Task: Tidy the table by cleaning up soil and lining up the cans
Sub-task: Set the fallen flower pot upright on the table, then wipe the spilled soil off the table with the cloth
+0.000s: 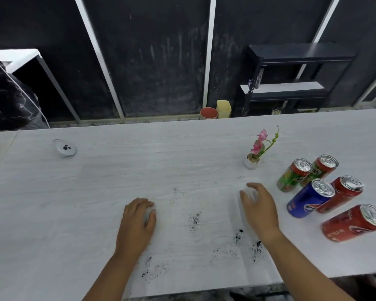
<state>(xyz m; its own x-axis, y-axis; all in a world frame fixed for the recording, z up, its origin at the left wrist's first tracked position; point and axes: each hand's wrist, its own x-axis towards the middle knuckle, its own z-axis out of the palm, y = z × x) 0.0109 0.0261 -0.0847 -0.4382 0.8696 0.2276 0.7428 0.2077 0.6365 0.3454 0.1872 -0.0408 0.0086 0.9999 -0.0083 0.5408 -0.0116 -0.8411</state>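
Left hand (pixel 139 216): yours lies palm down on the white table (pixel 96 192), fingers loosely curled over something pale; I cannot tell what.
Right hand (pixel 258 205): fingers spread and empty, poised above the tabletop, likely to sweep.
Soil (pixel 194 219): scattered dark specks between and in front of your hands.
Cans (pixel 326 187): five stand clustered at your right, not lined up.
Flower pot (pixel 251 162): upright beyond your right hand, the likely soil source.
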